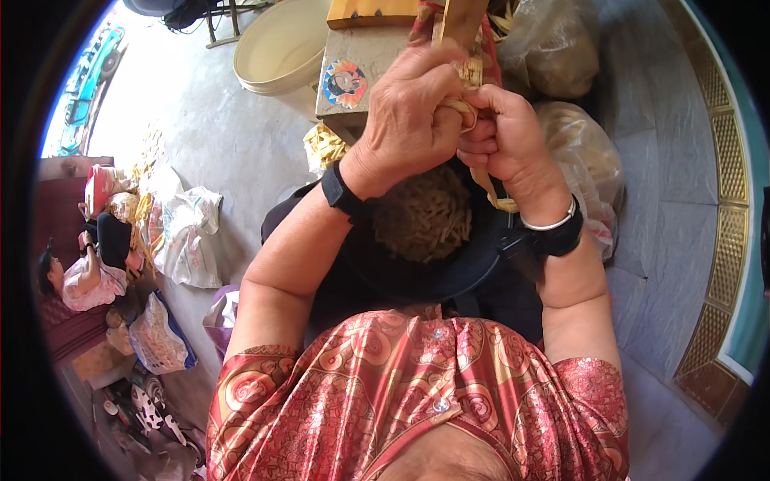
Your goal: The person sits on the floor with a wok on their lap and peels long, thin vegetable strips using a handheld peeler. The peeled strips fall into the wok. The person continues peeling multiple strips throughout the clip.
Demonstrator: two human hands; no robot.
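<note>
Both of my hands meet above my lap, pinching a pale, flat plant-fibre strip (494, 195). It loops between the fingers, and a loose tail hangs below. My left hand (409, 114) is curled around the upper part, its fingertips slightly blurred. Close against it, my right hand (504, 133) grips the strip between thumb and bent fingers. Beneath them a dark basin (481, 273) rests at my lap, holding a pile of short brownish pieces (427, 216). Just beyond the hands stands an upright wooden piece (463, 21) with red patterned cloth beside it. My fingers partly hide the strip.
A stool-like block (361, 54) with a sticker stands ahead, beside a large cream bucket (280, 48). Filled plastic bags (550, 54) line the right. At left, a white woven sack (189, 234) lies near a seated person (93, 270) with yellowish strips.
</note>
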